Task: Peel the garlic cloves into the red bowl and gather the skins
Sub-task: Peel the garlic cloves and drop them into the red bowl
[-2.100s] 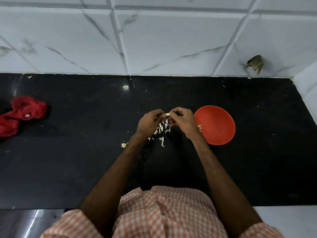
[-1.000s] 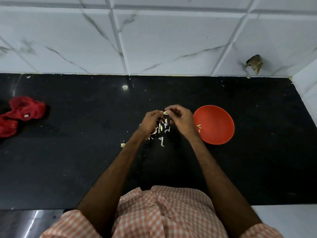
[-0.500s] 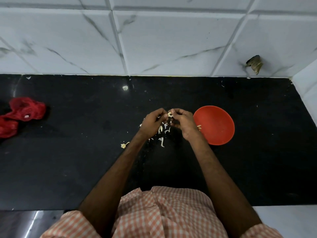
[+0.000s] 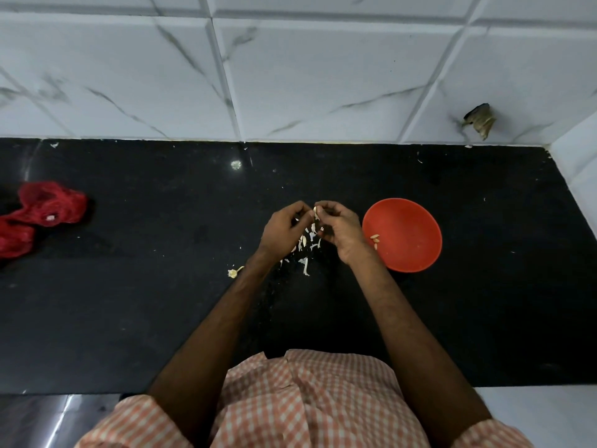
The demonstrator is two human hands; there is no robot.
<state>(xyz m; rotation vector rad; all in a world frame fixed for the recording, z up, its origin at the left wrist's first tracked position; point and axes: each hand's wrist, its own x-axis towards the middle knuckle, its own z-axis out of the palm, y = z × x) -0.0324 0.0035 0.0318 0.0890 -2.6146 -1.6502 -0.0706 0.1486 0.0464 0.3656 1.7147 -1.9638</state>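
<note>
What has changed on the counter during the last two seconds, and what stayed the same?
Almost nothing moved. The left hand and the right hand still pinch a garlic clove between their fingertips, only shifting slightly while peeling; nothing was released. The red bowl, the skins below the hands and the red net bag stayed in place.

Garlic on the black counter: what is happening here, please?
A person is peeling a garlic clove, pinching it between the left hand and right hand above the black counter. Loose skins lie scattered under the hands. The red bowl beside the right hand holds a few peeled cloves. A red mesh bag lies far left.
</note>
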